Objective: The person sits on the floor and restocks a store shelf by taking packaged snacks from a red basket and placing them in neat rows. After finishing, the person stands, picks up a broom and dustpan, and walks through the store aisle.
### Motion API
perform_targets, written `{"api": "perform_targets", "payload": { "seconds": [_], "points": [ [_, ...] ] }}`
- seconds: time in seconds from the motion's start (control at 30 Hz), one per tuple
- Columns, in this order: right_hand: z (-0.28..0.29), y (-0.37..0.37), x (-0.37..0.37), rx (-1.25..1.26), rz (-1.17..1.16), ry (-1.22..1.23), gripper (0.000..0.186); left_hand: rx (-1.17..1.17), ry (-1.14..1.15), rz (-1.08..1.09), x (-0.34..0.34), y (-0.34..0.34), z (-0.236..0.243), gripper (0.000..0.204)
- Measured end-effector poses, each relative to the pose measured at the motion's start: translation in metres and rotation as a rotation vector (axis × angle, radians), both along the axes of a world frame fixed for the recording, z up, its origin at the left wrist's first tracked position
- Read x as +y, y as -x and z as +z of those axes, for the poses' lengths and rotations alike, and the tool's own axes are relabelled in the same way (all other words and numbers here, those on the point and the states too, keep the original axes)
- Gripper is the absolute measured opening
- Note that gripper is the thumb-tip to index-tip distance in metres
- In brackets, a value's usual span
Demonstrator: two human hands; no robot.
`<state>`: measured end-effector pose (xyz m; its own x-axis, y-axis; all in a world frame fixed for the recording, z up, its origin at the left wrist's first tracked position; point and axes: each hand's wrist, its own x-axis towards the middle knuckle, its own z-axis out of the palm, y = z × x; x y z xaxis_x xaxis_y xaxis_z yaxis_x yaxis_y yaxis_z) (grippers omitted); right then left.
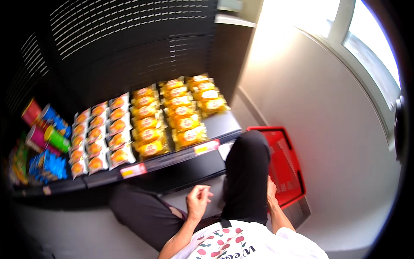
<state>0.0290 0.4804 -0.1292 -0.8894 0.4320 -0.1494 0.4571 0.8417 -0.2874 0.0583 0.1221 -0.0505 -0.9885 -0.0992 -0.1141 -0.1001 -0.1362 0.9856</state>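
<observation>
You are crouched before the low shelf [181, 162], one knee raised. Your left hand [198, 202] hangs in front of the shelf edge, fingers curled loosely inward and holding nothing. Your right hand [271, 195] sits beside the raised knee, touching the near rim of the red basket [288, 172]; its fingers are mostly hidden behind the leg, so I cannot tell whether they grip the rim or merely rest there.

The stock stands in order: yellow packets [179, 114] in rows at the right of the shelf, white-wrapped orange packets [101, 138] in rows to their left, and colourful tubes [45, 127] lying further left. The basket appears empty.

Judgement: you are between handlings, with nothing in hand. The next move calls for a forward reach with the free left hand, the yellow rows lying nearest.
</observation>
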Motion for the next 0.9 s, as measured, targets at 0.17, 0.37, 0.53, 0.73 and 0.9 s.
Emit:
{"api": "perform_targets", "payload": {
  "seconds": [0.17,0.37,0.53,0.73,0.9],
  "points": [
    [0.088,-0.044,0.013,0.089,0.011,0.009,0.045,0.017,0.035,-0.051,0.010,-0.004,0.017,0.019],
    [0.144,-0.079,0.046,0.070,-0.084,0.132,0.041,0.009,0.042,-0.050,0.004,-0.009,0.019,0.019],
    [0.143,-0.079,0.073,0.111,-0.087,-0.059,0.040,0.002,0.035,-0.070,0.004,-0.008,0.017,0.020],
    [0.120,-0.070,0.090,0.357,-0.115,-0.379,0.043,-0.028,0.054,-0.084,0.005,-0.005,0.018,0.018],
    [0.138,-0.059,0.095,0.146,-0.182,-0.290,0.047,-0.040,0.051,-0.100,0.009,-0.005,0.015,0.020]
  ]
}}
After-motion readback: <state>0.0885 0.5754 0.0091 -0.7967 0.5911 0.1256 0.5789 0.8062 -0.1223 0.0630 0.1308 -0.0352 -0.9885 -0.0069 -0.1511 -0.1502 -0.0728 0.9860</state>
